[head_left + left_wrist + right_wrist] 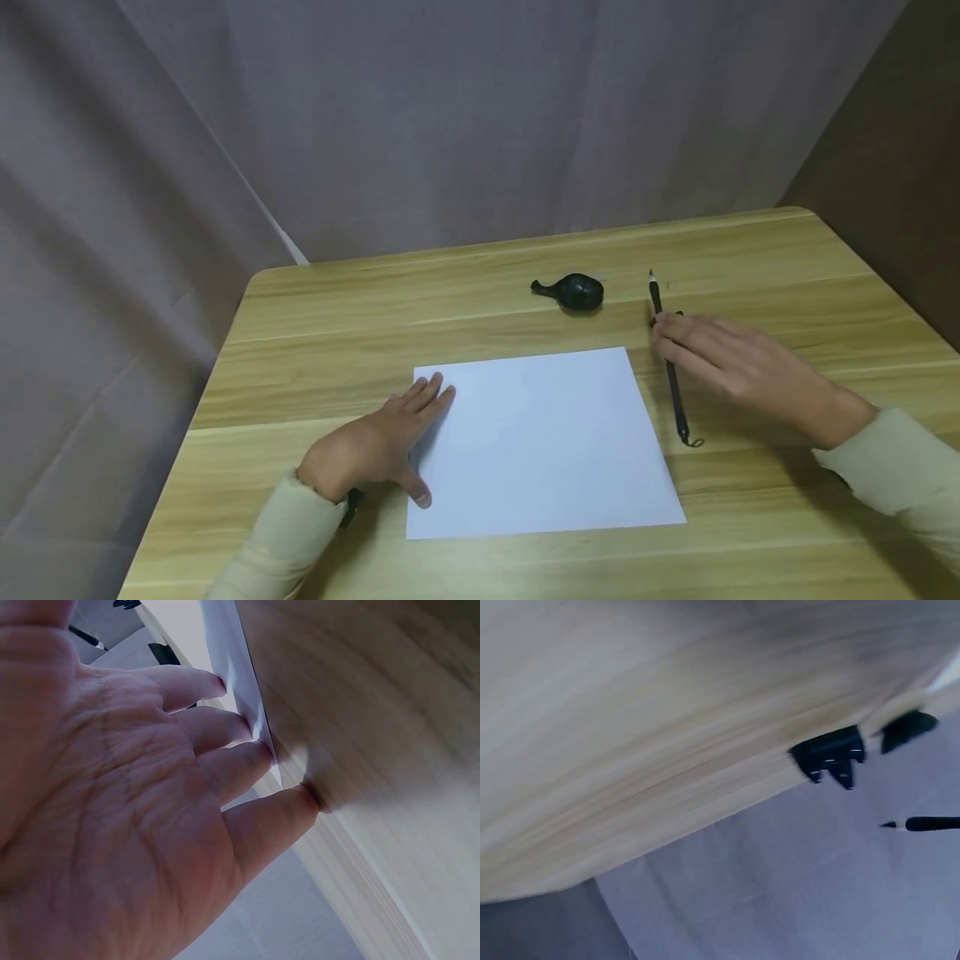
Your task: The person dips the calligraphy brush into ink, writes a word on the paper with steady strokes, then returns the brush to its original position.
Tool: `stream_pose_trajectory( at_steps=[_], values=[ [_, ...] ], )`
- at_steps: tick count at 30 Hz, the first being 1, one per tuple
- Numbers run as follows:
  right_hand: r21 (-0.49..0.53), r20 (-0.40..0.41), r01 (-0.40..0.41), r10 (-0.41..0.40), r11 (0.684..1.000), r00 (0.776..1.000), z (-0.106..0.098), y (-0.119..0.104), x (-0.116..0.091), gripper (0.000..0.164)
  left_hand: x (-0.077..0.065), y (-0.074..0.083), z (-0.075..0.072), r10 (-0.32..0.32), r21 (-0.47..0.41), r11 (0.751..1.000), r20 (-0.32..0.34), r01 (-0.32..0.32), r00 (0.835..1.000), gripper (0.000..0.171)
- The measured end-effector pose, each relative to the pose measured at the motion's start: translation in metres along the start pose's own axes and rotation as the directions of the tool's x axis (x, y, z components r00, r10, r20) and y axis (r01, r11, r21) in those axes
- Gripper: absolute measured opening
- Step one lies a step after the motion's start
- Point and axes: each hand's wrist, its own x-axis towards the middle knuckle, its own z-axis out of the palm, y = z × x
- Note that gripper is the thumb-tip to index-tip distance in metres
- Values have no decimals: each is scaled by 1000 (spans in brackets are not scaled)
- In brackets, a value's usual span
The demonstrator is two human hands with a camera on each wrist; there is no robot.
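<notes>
My left hand (375, 442) lies spread over the left edge of a white sheet of paper (547, 450). From the left wrist, its fingertips (259, 754) meet the paper's edge, and the little finger touches bare wood. My right hand (738, 367) pinches a black writing brush (677, 400) near its middle, to the right of the sheet. The dark tip points away from me and a small loop hangs at the near end. A black peaked brush rest (831, 754) stands by that hand, mostly hidden behind the fingers in the head view.
A black gourd-shaped object (579, 292) lies beyond the paper's far edge. All of it sits on a light wood table (315, 350) with rounded far corners. Grey cloth (450, 125) hangs behind and to the left, with a brown surface (892, 175) at the right.
</notes>
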Motion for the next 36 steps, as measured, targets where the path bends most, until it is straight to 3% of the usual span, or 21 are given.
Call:
stream_pose_trajectory(
  at_steps=[5,8,11,15,17,19,22,24,31,36],
  values=[
    [103,-150,-116,130,988,980,-1,-6,21,38,1,0,-1,0,-13,1000,0,0,1000,143],
    [185,-270,-196,242,963,932,6,-6,31,36,2,0,-1,4,-5,1000,0,-4,1000,143],
    [260,-311,-292,366,920,877,13,-5,37,40,4,0,-2,7,6,1000,1,-7,1000,143],
    [289,-247,-448,518,846,819,19,0,43,41,5,0,-2,6,20,1000,-3,-6,1000,144],
    [324,-217,-509,587,797,780,23,2,46,29,4,0,-1,3,23,1000,-6,-3,1000,144],
    [369,-190,-566,656,737,731,27,5,49,19,3,0,-1,-9,16,1000,-7,9,1000,144],
    [442,-181,-618,740,650,648,35,8,56,19,3,1,0,-46,-1,999,-4,46,999,143],
    [469,-187,-635,772,614,608,40,11,60,19,3,1,1,-69,-15,997,-1,69,998,143],
    [512,-216,-642,809,570,546,54,19,71,18,2,1,2,-84,-21,996,2,84,996,143],
    [509,-169,-700,855,501,490,61,24,78,17,2,0,3,-87,-22,996,3,88,996,144]
  ],
)
